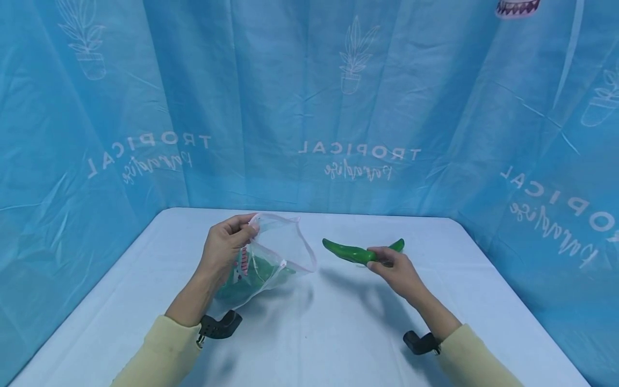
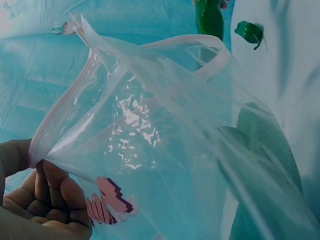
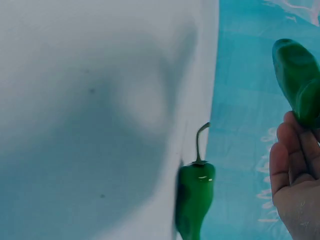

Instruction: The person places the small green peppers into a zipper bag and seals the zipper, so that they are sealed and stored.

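My left hand pinches the rim of a clear plastic bag between thumb and fingers, and the bag's mouth gapes toward the right. Green peppers show through the film in its lower part. To the right, my right hand holds a long green pepper by one end, above the table, its other end pointing at the bag's mouth. Another green pepper, with a curved stem, lies on the table beyond the right hand, partly hidden by it in the head view.
A white-covered table carries everything. Blue curtains with printed plants and lettering hang close behind it and along both sides. Each wrist wears a black camera on a strap.
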{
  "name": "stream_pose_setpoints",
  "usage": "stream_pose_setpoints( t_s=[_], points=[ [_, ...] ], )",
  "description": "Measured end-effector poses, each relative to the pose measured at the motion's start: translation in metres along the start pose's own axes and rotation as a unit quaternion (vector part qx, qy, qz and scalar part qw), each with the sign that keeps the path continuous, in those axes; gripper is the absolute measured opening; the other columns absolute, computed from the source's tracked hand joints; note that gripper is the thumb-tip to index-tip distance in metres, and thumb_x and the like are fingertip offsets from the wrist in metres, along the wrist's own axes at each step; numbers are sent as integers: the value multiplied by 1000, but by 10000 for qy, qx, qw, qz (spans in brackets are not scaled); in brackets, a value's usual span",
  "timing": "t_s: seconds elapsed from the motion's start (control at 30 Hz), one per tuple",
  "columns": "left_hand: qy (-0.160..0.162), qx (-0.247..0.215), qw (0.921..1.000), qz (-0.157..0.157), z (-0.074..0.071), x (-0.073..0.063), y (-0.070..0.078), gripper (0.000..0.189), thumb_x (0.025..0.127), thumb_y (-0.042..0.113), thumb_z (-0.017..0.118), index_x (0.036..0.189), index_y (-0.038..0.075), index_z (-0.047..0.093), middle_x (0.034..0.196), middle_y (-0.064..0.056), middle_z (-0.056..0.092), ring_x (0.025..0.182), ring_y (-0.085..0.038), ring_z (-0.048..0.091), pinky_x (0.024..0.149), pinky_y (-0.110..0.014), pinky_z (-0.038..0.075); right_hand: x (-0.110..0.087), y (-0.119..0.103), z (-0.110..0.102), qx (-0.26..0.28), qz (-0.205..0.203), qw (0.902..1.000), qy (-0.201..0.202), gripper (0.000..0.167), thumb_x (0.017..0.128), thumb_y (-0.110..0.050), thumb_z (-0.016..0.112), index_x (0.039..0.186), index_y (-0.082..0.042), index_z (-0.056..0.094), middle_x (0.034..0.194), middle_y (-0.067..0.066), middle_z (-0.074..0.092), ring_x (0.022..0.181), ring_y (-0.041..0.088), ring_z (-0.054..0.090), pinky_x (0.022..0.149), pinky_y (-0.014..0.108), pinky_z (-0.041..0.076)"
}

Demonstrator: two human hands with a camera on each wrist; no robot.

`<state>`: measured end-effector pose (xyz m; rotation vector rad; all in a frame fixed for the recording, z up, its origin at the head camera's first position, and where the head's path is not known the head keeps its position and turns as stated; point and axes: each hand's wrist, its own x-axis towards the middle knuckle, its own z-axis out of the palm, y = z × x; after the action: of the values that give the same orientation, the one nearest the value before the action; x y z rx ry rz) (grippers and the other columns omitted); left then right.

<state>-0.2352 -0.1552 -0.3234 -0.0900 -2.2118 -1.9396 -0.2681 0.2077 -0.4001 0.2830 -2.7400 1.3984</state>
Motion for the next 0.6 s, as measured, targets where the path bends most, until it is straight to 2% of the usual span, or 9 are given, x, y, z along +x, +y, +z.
stream_pose_setpoints(
  t_s=[0.37,0.6],
  points=[
    [1,-31,10000,-18,0,-1,0,39,91,25,61,125,5,59,90,10,61,85,-6,57,77,-16,50,-5,-15,-5,287,-367,9989,-51,40,88,-32,64,125,-19,58,117,6,65,106,22,62,90,42,51],
    [-6,-44,10000,-12,0,-1,0,39,92,25,61,125,5,59,90,11,60,85,-6,57,77,-16,50,-8,-31,-3,496,-591,9968,-216,41,88,-32,65,126,-17,58,117,6,65,104,22,63,89,41,51]
  ],
)
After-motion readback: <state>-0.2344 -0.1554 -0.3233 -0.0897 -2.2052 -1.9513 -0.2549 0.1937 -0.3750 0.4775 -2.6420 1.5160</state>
